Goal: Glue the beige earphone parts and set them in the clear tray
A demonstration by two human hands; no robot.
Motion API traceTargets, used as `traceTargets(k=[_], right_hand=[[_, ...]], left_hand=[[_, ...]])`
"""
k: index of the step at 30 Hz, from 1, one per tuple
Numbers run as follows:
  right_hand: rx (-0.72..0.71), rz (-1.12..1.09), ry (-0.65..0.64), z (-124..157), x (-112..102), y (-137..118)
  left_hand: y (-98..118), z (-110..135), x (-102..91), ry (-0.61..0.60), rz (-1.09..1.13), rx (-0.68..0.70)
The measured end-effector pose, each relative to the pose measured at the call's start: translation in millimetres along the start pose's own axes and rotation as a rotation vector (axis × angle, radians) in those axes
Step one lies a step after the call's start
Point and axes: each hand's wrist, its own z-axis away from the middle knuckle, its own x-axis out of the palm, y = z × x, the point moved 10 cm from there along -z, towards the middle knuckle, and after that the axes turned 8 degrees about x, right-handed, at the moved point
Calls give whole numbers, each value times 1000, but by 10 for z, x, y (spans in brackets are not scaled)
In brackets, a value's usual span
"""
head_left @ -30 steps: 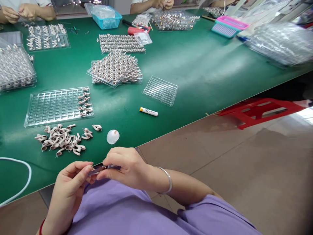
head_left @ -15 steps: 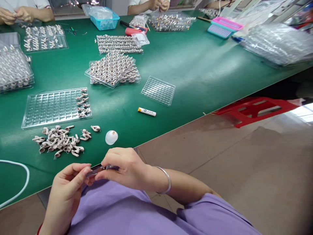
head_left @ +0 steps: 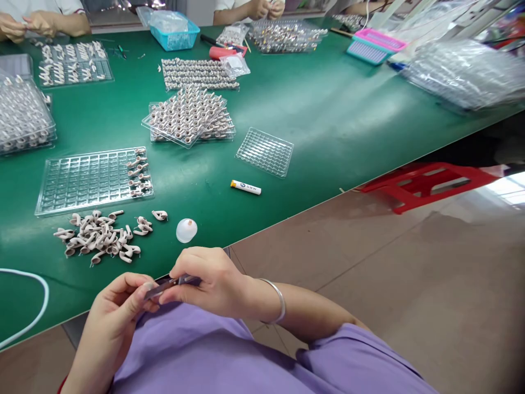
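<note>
My right hand [head_left: 211,279] is closed around a slim dark metal tool with a flat, blade-like end [head_left: 159,288], which points left. My left hand [head_left: 117,314] is pinched at the tool's tip; whatever lies between its thumb and fingers is hidden. Both hands are held over my lap at the table's front edge. Just beyond them on the table is a loose pile of pale earbud shells [head_left: 100,238], several with fine wires sticking out. A small translucent cup-like piece [head_left: 186,232] stands right of the pile. Behind it lies a clear blister tray [head_left: 86,183], with shells along its right end.
Stacked trays full of shells [head_left: 186,117] stand mid-table. A smaller clear tray [head_left: 266,152] and a white tube with a yellow end [head_left: 246,187] lie to the right. A white cable [head_left: 43,298] curves at left. Co-workers' hands [head_left: 41,23] show at the far side.
The metal tool's flat end has tilted slightly between my hands and shows more clearly. My hands have barely shifted, and the things on the table lie as before.
</note>
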Motion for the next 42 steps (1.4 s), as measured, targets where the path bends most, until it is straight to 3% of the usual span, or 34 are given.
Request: traceTargets(k=[4,8,10,12,15,17,20,25,29,34,37,42], right_hand=[[38,-147,-46,-5,39,-17],[99,-327,-117,13,170,7],[210,-465,-162,26,272,106],[339,-598,-206,53,377,216],[442,-692,-237,89,456,299],[481,-714,-251,110,476,326],[587,-749,-288,162,537,397],[773,-817,-387,236,684,502],[746,-585,-478,200,598,509],[474,-253,-589,132,370,312],[358,-213,-487,76,227,210],[330,-228,-311,58,156,235]], left_hand=[[-3,43,8,-9,20,12],[75,54,-3,-45,-66,140],[201,75,-29,-65,-226,295],[428,160,-7,-84,-504,557],[709,429,180,-126,-974,1018],[753,594,310,-172,-1191,1250],[708,719,422,-254,-1398,1432],[676,841,482,-295,-1551,1604],[693,869,508,-326,-1524,1633],[750,787,458,-267,-1419,1533],[748,734,426,-259,-1376,1471],[770,639,393,-249,-1287,1371]])
